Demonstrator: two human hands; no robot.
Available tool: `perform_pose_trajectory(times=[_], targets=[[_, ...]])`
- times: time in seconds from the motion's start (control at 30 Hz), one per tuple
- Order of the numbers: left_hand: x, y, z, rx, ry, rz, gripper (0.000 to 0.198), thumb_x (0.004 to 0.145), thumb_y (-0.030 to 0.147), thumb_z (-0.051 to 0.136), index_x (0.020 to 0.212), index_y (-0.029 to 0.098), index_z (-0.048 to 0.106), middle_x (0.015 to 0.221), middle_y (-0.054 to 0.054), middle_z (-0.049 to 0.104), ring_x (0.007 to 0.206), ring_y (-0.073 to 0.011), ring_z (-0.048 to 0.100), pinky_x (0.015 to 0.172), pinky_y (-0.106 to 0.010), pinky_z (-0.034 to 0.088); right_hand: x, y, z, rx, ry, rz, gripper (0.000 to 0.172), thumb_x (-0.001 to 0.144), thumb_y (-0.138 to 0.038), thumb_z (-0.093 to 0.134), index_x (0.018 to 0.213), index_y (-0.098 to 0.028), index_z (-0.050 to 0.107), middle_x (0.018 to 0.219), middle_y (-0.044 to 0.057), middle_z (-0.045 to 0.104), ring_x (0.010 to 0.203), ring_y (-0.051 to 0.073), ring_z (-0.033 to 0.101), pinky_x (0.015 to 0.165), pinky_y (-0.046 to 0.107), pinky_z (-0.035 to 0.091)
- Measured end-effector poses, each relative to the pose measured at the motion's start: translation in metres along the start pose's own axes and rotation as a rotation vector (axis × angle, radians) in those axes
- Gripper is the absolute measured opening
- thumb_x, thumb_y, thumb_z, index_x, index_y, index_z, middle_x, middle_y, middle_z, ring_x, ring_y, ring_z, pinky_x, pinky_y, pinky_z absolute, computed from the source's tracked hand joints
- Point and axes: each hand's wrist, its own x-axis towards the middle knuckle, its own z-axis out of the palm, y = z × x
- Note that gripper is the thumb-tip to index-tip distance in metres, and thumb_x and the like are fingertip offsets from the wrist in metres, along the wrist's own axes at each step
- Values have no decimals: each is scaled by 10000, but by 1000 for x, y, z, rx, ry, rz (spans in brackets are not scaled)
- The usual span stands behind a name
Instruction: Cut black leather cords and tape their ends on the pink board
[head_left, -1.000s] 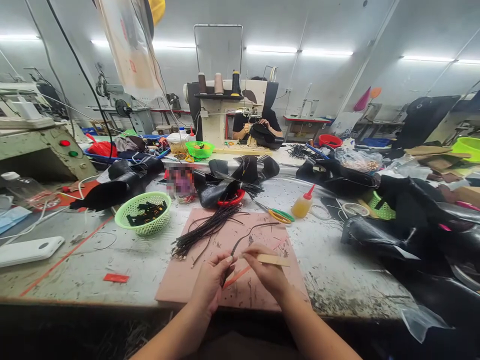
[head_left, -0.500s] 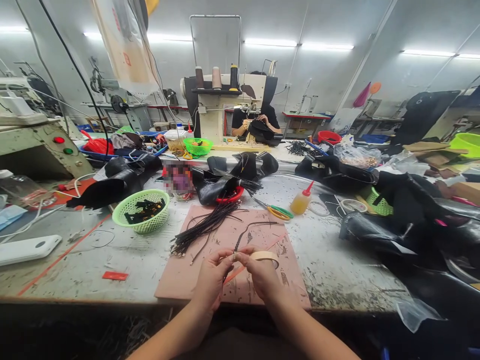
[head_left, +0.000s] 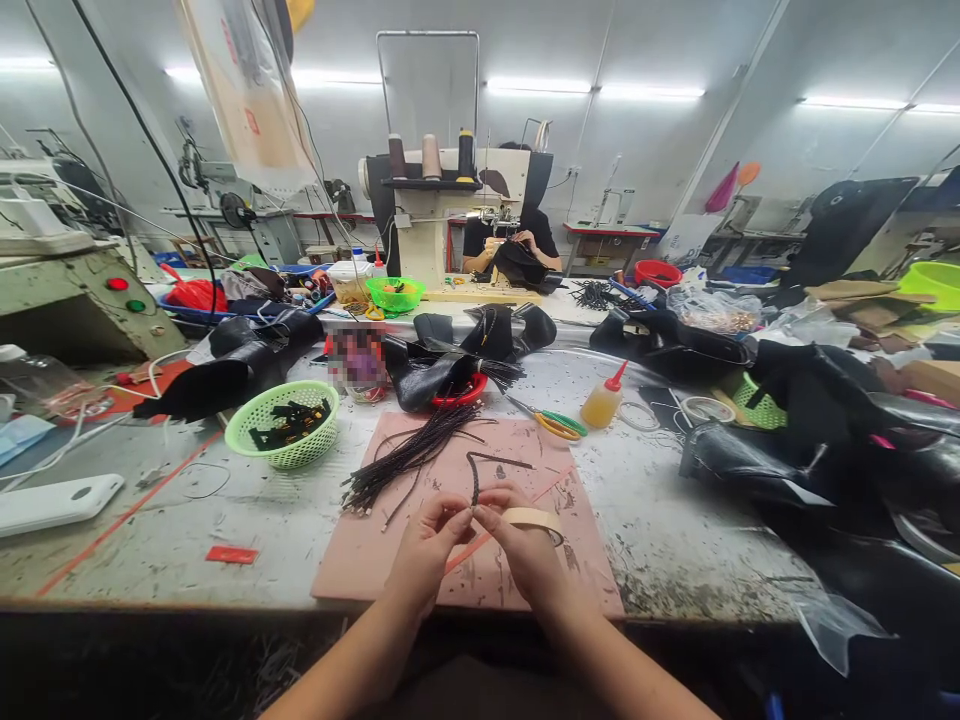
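Both hands meet over a pink cutting mat (head_left: 517, 585) at the table's near edge. My left hand (head_left: 429, 543) and my right hand (head_left: 525, 545) pinch the end of one thin black braided cord (head_left: 475, 478), which rises between the fingertips and bends to the right. A tan strip (head_left: 534, 518) lies across my right hand's fingers. A bundle of several black cords (head_left: 411, 457) rests on the mat just beyond my left hand.
A green basket (head_left: 283, 425) of black parts sits at left, a white flat device (head_left: 56, 502) farther left. Scissors (head_left: 551, 421) and a glue bottle (head_left: 603, 401) lie behind the mat. Black leather pieces (head_left: 817, 420) pile up at right. Another person (head_left: 512, 245) works at a sewing machine (head_left: 439, 215) across the table.
My hands have come together and both fingertips now pinch the cord. The cord's free end has swung up and bent right. The tan strip turned with my right hand.
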Motion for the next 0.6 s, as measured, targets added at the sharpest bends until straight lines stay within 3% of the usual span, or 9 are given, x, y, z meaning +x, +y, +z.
perform_pose_trajectory(times=[0.13, 0.33, 0.5, 0.6], targets=[[-3, 8, 5, -275, -41, -205, 259, 570, 326, 742, 619, 160, 549, 528, 52, 497, 489, -55, 435, 497, -162, 357, 6, 0, -3, 73, -164, 9, 175, 641, -325, 676, 770, -206, 678, 872, 31, 545, 884, 186, 521, 802, 309, 420], [-6, 14, 4, -383, -40, -312, 316, 534, 308, 779, 597, 161, 507, 492, 59, 494, 442, -35, 417, 446, -133, 334, 12, -9, -4, 53, -290, -14, 168, 649, -362, 668, 671, -199, 633, 734, 12, 536, 744, 165, 516, 696, 286, 424], [-6, 14, 1, -279, -22, -231, 279, 553, 331, 762, 609, 149, 559, 505, 33, 542, 469, -61, 477, 484, -164, 371, 14, -14, -2, 46, -332, 2, 213, 657, -386, 642, 691, -194, 553, 679, -4, 517, 618, 134, 486, 576, 255, 407], [-7, 15, 1, -198, -2, -164, 266, 546, 336, 762, 600, 143, 588, 519, 13, 574, 500, -92, 524, 529, -202, 406, 16, -17, 0, -4, -339, -65, 174, 680, -342, 617, 650, -196, 527, 665, -12, 487, 614, 129, 473, 570, 251, 401]])
